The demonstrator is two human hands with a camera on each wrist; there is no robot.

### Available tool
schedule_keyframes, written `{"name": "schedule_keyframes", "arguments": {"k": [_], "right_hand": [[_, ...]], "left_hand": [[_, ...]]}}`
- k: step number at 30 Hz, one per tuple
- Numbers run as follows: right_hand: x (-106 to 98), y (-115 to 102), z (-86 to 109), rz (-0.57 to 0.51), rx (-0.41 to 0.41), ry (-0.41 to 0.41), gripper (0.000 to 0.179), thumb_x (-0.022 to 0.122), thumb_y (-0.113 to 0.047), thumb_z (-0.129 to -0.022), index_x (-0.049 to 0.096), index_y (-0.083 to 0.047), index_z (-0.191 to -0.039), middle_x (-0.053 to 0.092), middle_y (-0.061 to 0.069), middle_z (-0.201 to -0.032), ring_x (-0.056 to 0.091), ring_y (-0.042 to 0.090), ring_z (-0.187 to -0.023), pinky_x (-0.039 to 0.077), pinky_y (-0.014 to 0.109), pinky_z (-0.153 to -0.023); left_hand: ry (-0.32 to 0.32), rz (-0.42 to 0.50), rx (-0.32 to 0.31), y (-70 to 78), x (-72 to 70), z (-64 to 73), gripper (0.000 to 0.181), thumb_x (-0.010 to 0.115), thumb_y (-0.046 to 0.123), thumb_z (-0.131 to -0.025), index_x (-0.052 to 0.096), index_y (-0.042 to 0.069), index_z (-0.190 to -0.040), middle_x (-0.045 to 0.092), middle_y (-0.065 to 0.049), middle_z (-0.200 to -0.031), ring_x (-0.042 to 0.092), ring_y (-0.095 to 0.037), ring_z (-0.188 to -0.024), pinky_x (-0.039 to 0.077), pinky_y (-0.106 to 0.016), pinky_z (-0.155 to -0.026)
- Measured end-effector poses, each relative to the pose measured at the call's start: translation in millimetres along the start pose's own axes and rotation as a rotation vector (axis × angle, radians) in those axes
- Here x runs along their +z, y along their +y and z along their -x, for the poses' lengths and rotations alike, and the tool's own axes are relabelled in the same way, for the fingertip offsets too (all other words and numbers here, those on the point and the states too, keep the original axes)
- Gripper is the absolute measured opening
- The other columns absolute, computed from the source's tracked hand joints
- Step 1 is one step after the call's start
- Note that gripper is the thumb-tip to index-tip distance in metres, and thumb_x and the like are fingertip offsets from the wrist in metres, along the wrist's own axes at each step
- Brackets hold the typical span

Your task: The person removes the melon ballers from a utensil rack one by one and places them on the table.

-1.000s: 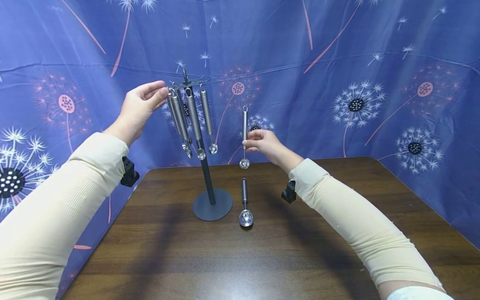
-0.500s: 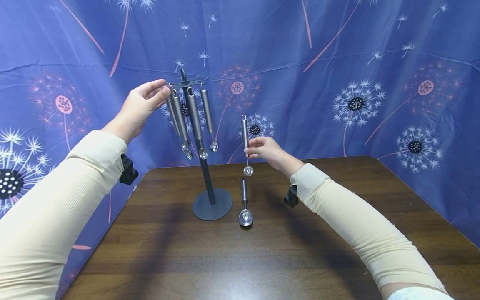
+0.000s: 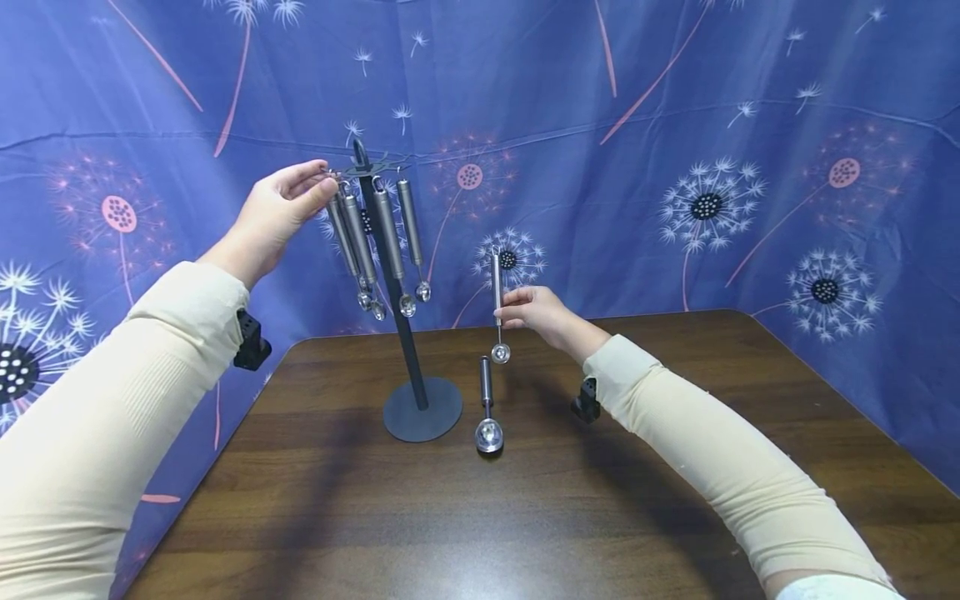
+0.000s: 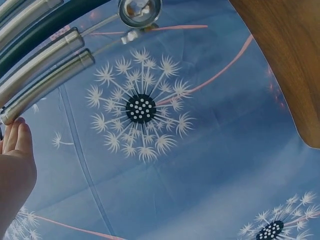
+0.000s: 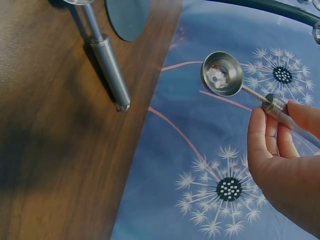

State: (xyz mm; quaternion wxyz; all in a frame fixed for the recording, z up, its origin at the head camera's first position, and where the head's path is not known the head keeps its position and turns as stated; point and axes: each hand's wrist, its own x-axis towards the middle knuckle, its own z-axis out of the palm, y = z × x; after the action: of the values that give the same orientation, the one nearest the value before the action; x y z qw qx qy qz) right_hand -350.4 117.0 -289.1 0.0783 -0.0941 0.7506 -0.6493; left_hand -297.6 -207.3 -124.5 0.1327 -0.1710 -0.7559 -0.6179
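My right hand pinches the handle of a small steel scoop, which hangs upright, round bowl down, above the table. The right wrist view shows its hollow bowl beyond the fingertips. At the left my raised left hand pinches the upper rim of a dark metal hanging rack, by the top of a hanging handle; its exact hold is partly hidden. Several steel scoops dangle from the rack's hooks. A larger scoop lies on the wooden table, handle pointing away from me.
The rack's round base stands on the brown table, left of the lying scoop. A blue dandelion-patterned cloth hangs behind the table. Each sleeve carries a small black wrist camera.
My right hand has lowered the small scoop and brought it slightly to the right. My left hand stays at the rack's top; the hanging scoops have shifted a little.
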Motion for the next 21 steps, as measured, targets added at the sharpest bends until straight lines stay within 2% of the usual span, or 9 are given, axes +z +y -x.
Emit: {"name": "schedule_keyframes", "arguments": {"k": [4, 9, 12, 16, 21], "right_hand": [[-1.0, 7.5, 1.1, 0.026, 0.02, 0.008, 0.041, 0.064, 0.002, -0.089, 0.051, 0.015, -0.126, 0.062, 0.012, -0.104, 0.066, 0.009, -0.071, 0.051, 0.036, -0.099], [-2.5, 16.4, 2.7, 0.044, 0.062, 0.022, 0.04, 0.065, 0.0, -0.089, 0.052, 0.014, -0.125, 0.063, 0.013, -0.105, 0.066, 0.007, -0.068, 0.046, 0.037, -0.105], [-1.9, 21.3, 3.6, 0.022, 0.09, 0.03, 0.041, 0.064, 0.001, -0.089, 0.051, 0.014, -0.125, 0.063, 0.012, -0.101, 0.066, 0.008, -0.068, 0.048, 0.037, -0.103], [-1.1, 28.7, 3.2, -0.036, 0.118, 0.043, 0.042, 0.062, 0.005, -0.088, 0.048, 0.016, -0.127, 0.06, 0.01, -0.093, 0.065, 0.009, -0.066, 0.051, 0.037, -0.098], [-0.8, 37.7, 3.8, -0.048, 0.135, 0.048, 0.043, 0.061, 0.007, -0.088, 0.046, 0.016, -0.127, 0.058, 0.009, -0.09, 0.063, 0.01, -0.067, 0.052, 0.036, -0.097]], "left_hand": [[0.003, 0.044, 0.022, -1.0, -2.9, 1.9, 0.065, 0.069, 0.021, -0.09, 0.041, -0.001, -0.144, 0.066, 0.01, -0.106, 0.059, -0.001, -0.105, 0.043, -0.018, -0.103], [0.003, 0.054, 0.027, -0.9, -5.3, 3.6, 0.063, 0.069, 0.021, -0.09, 0.043, -0.002, -0.143, 0.068, 0.004, -0.117, 0.06, -0.003, -0.11, 0.041, -0.021, -0.107], [0.007, 0.042, 0.03, -1.1, -6.4, 4.6, 0.062, 0.069, 0.021, -0.09, 0.044, -0.001, -0.143, 0.067, 0.003, -0.121, 0.06, -0.003, -0.112, 0.041, -0.022, -0.107], [0.018, 0.042, 0.046, -2.0, -7.5, 5.8, 0.059, 0.069, 0.02, -0.09, 0.047, -0.001, -0.141, 0.069, 0.009, -0.112, 0.061, 0.0, -0.108, 0.04, -0.024, -0.109], [0.037, 0.059, 0.068, -2.6, -7.6, 7.3, 0.058, 0.069, 0.02, -0.09, 0.048, -0.003, -0.139, 0.069, 0.011, -0.105, 0.062, 0.001, -0.104, 0.041, -0.023, -0.107]]}}
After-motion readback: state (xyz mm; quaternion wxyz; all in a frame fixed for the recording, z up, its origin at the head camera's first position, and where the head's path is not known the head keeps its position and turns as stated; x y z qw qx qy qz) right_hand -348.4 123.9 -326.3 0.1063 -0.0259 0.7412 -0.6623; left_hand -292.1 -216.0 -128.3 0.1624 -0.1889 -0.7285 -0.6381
